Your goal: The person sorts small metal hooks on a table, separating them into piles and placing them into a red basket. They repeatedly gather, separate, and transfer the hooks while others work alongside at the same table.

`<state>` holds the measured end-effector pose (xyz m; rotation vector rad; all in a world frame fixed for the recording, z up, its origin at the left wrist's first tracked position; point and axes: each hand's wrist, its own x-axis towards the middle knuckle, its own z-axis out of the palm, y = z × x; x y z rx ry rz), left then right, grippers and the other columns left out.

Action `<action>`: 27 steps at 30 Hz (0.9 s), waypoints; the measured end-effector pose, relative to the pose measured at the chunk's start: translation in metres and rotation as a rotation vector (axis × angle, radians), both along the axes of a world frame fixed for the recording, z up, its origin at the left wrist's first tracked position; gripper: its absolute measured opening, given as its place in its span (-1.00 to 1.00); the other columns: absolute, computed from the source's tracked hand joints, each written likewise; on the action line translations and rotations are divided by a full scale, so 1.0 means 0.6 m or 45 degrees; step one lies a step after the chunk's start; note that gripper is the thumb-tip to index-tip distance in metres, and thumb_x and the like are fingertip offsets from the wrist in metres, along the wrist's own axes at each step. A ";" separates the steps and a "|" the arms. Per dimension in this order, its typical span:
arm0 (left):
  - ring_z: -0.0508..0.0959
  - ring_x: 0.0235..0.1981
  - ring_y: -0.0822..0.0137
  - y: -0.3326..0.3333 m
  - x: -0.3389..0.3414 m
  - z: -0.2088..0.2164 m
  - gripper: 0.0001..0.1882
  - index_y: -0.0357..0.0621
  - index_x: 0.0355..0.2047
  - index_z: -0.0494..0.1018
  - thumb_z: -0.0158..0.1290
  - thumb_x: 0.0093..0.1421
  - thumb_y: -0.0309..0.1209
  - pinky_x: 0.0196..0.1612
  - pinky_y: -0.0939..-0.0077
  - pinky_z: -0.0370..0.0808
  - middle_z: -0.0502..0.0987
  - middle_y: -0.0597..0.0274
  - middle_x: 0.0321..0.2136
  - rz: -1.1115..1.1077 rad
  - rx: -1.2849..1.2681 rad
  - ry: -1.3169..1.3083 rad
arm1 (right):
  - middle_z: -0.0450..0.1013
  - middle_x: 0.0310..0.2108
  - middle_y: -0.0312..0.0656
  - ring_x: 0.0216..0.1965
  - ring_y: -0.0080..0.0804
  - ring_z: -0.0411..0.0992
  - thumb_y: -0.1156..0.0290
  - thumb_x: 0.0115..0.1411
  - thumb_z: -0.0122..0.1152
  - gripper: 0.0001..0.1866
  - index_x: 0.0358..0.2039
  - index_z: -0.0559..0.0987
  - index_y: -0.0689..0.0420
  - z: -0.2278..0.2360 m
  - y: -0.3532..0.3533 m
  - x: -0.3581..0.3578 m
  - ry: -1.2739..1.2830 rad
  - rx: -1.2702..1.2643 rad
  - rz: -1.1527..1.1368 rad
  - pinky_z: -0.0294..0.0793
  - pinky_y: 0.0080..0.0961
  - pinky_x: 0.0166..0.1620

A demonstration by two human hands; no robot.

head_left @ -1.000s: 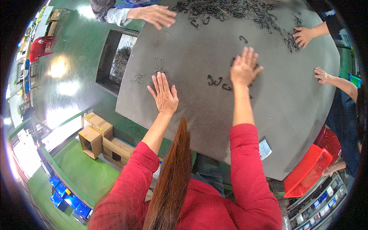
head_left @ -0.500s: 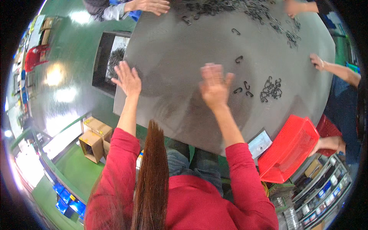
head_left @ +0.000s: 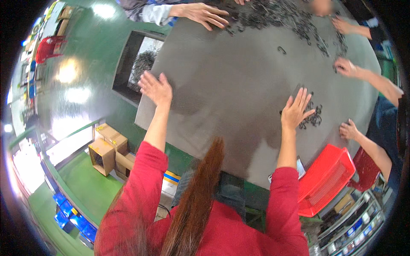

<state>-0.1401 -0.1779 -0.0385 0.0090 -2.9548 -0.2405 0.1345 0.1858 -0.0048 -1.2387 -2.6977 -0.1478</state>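
My left hand (head_left: 157, 88), fingers spread, is at the left edge of the grey table (head_left: 213, 102) and holds nothing. Far to the right, my right hand (head_left: 296, 110) lies flat with its fingers stretched out, against a small cluster of black S-shaped hooks (head_left: 315, 118). Part of that cluster is hidden under the palm and fingers. A single hook (head_left: 281, 50) lies apart, farther up the tabletop. Across the far side spreads a big heap of the same black hooks (head_left: 273, 16).
Co-workers' hands reach in: one hand (head_left: 200, 15) at the far left of the heap, another (head_left: 347, 67) pinching a hook at the right, one (head_left: 350, 130) on the right edge. A red plastic basket (head_left: 326, 179) stands at the near right. Beyond the left edge sits an open bin (head_left: 124, 72).
My right hand has swept rightward from mid-table to the small cluster, and the loose hooks beside it no longer show separately. The far-left co-worker's hand has reached the heap.
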 end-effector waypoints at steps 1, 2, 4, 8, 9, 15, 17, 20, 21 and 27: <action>-0.15 0.30 -0.25 0.014 -0.016 -0.004 -0.26 -0.25 0.29 -0.13 -0.20 0.27 -0.06 0.25 -0.16 -0.15 -0.08 -0.22 0.27 -0.110 0.116 0.099 | 0.01 0.31 -0.31 0.36 -0.28 -0.13 0.17 0.30 -0.17 -0.46 0.27 0.13 0.00 0.003 -0.029 -0.009 0.069 -0.032 0.033 -0.43 0.22 0.25; -0.17 0.30 -0.25 0.040 -0.029 0.004 -0.26 -0.23 0.30 -0.15 -0.18 0.27 -0.08 0.25 -0.18 -0.16 -0.14 -0.22 0.29 -0.217 0.244 0.088 | 0.01 0.31 -0.29 0.36 -0.27 -0.14 0.18 0.30 -0.17 -0.45 0.27 0.12 0.02 0.003 -0.057 -0.013 0.130 -0.061 0.062 -0.43 0.19 0.26; -0.32 0.34 -0.13 0.100 -0.034 0.026 -0.23 -0.18 0.31 -0.19 -0.14 0.24 -0.09 0.26 -0.19 -0.31 -0.25 -0.11 0.32 -0.457 0.173 0.090 | 0.01 0.31 -0.28 0.36 -0.28 -0.14 0.21 0.29 -0.14 -0.45 0.27 0.12 0.04 -0.010 -0.112 -0.019 0.103 -0.077 0.095 -0.43 0.14 0.27; -0.16 0.35 0.16 0.196 -0.019 0.074 -0.37 0.00 0.28 0.02 -0.19 0.26 -0.09 0.26 -0.20 -0.39 -0.01 0.26 0.31 -0.920 -0.031 -0.061 | 0.00 0.32 -0.28 0.36 -0.31 -0.13 0.25 0.27 -0.11 -0.45 0.26 0.13 0.04 -0.016 -0.138 -0.029 0.072 -0.116 0.018 -0.41 0.10 0.28; -0.15 0.35 0.18 0.203 -0.019 0.070 -0.39 0.01 0.28 0.03 -0.21 0.27 -0.09 0.26 -0.21 -0.39 0.01 0.28 0.30 -0.973 0.006 -0.066 | -0.01 0.32 -0.28 0.36 -0.32 -0.12 0.26 0.27 -0.11 -0.45 0.26 0.13 0.04 -0.017 -0.142 -0.030 0.073 -0.131 0.044 -0.40 0.09 0.28; -0.13 0.35 0.23 0.167 -0.065 0.054 -0.45 0.07 0.27 0.07 -0.27 0.29 -0.12 0.24 -0.29 -0.38 0.03 0.37 0.30 -0.806 -0.061 -0.067 | 0.01 0.32 -0.28 0.35 -0.34 -0.10 0.28 0.28 -0.13 -0.47 0.25 0.15 0.04 -0.014 -0.146 -0.033 0.069 -0.144 0.064 -0.37 0.08 0.29; -0.13 0.35 0.21 0.105 -0.079 0.042 -0.46 0.06 0.26 0.09 -0.27 0.30 -0.13 0.23 -0.30 -0.36 0.02 0.36 0.30 -0.661 -0.092 -0.042 | 0.01 0.32 -0.28 0.35 -0.34 -0.10 0.27 0.27 -0.12 -0.47 0.25 0.16 0.03 -0.014 -0.144 -0.035 0.076 -0.138 0.064 -0.35 0.07 0.29; -0.10 0.34 0.11 0.007 -0.125 0.016 -0.47 0.01 0.24 0.14 -0.23 0.28 -0.16 0.17 -0.42 -0.26 0.03 0.27 0.30 -0.442 -0.589 0.071 | 0.01 0.32 -0.27 0.35 -0.34 -0.10 0.25 0.26 -0.11 -0.46 0.25 0.17 0.02 -0.014 -0.140 -0.030 -0.017 -0.106 0.058 -0.32 0.09 0.29; -0.04 0.32 0.08 -0.022 -0.138 0.026 -0.48 -0.04 0.20 0.19 -0.19 0.26 -0.17 0.14 -0.46 -0.20 0.09 0.21 0.27 -0.387 -0.453 0.138 | 0.01 0.32 -0.27 0.35 -0.33 -0.10 0.24 0.26 -0.10 -0.45 0.25 0.17 0.02 -0.009 -0.137 -0.026 -0.086 -0.079 0.034 -0.31 0.09 0.29; -0.13 0.34 0.01 -0.099 -0.132 0.094 -0.47 -0.08 0.25 0.08 -0.20 0.29 -0.28 0.25 -0.22 -0.32 0.01 0.11 0.30 -0.204 -0.231 0.101 | 0.00 0.32 -0.44 0.36 -0.36 -0.13 0.18 0.28 -0.17 -0.47 0.27 0.16 -0.09 -0.001 -0.042 0.047 -0.210 0.001 0.045 -0.37 0.16 0.28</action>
